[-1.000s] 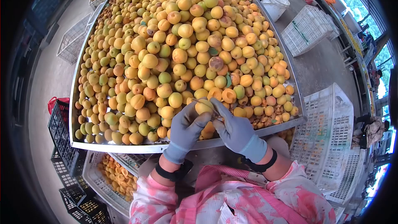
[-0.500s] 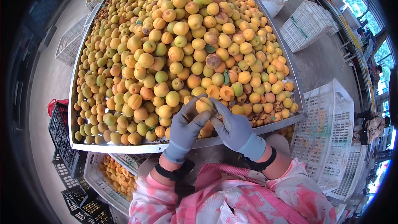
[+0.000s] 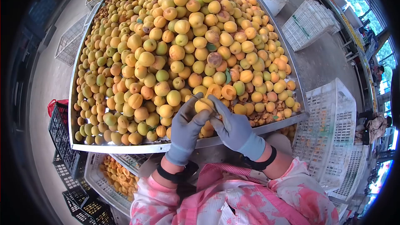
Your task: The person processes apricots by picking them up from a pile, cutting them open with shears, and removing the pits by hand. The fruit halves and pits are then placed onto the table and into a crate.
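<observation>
Gloved in grey, my left hand is closed on a yellow apricot over the front edge of the metal table. My right hand, in a matching glove, is closed on a thin tool that lies against the fruit. What its palm covers is hidden. A big heap of apricots rises behind both hands. Just beyond the fingers lies an opened apricot half, hollow side up.
Below the table at left, a crate holds apricot halves. Black crates stand at far left. White crates lean at right, with another stack and a white bucket farther back.
Both hands have shifted very slightly, and the apricot has moved a little left and down between them. Their grip looks the same.
</observation>
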The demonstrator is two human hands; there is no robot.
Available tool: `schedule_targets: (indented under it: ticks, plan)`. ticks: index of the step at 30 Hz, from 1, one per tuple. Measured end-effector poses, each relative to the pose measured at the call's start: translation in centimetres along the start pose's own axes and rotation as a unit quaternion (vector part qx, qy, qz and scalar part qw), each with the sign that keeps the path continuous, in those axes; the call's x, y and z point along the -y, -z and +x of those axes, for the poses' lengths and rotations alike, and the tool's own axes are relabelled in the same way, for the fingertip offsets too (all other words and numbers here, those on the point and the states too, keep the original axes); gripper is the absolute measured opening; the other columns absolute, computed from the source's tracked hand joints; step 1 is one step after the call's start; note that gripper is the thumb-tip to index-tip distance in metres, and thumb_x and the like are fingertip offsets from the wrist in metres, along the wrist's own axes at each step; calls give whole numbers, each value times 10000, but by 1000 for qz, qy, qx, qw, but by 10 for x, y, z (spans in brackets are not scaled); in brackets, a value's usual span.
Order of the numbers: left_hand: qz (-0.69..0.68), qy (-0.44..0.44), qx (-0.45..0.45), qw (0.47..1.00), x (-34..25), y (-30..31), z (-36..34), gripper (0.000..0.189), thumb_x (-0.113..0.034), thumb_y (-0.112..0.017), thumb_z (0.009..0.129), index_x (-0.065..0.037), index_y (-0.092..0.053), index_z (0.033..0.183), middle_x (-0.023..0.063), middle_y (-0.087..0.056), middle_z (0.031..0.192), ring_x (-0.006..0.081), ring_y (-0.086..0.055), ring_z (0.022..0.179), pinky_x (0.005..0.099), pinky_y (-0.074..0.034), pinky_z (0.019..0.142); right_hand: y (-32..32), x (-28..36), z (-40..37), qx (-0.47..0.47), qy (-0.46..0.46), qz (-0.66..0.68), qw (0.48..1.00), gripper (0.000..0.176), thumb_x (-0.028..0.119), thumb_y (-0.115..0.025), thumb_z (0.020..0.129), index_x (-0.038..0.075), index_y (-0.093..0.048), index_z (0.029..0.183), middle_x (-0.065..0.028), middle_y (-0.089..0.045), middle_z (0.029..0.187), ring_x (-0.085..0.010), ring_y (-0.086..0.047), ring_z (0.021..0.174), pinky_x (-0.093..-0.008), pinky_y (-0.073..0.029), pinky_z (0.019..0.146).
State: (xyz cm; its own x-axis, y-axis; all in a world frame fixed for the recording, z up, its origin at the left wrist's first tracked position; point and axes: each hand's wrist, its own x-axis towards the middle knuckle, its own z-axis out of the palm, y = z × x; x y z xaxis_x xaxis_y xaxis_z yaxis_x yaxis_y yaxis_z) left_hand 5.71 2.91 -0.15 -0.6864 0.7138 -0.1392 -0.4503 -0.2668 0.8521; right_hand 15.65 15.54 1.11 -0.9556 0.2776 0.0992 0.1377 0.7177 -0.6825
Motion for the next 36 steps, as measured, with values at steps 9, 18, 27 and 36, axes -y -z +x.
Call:
schedule_targets:
  ticks: [9, 18, 27, 36]
  plan:
    - [168, -82, 15, 982, -5, 0, -7, 563, -200, -685, 873, 58, -451, 1315, 94, -602, 1144, 144, -576, 1025, 273, -477, 895, 3, -6, 1, 20, 35, 27, 999, 641, 269, -540, 915, 80, -251, 1455, -188, -604, 667, -349, -616, 588, -426, -464, 518]
    - [-25, 59, -33, 997, -1, 2, -4, 477, -116, -682, 867, 75, -498, 1264, 97, -620, 1087, 125, -589, 970, 252, -487, 847, -5, -3, 2, 2, 18, 10, 1000, 660, 259, -550, 899, 93, -243, 1459, -184, -610, 687, -344, -616, 590, -425, -465, 513]
    - [67, -91, -48, 992, 1, -8, -8, 486, -114, -701, 847, 80, -499, 1243, 100, -607, 1094, 122, -584, 960, 248, -485, 840, -9, -4, 2, -11, 49, -2, 999, 688, 237, -565, 876, 122, -234, 1468, -140, -601, 637, -328, -608, 560, -412, -467, 498]
    - [150, -85, -12, 985, -2, -5, -11, 550, -149, -696, 851, 67, -446, 1290, 103, -583, 1133, 146, -570, 1019, 268, -472, 889, -9, -5, -1, 22, 35, -26, 999, 714, 239, -573, 864, 121, -214, 1470, -137, -591, 624, -334, -596, 549, -443, -462, 499]
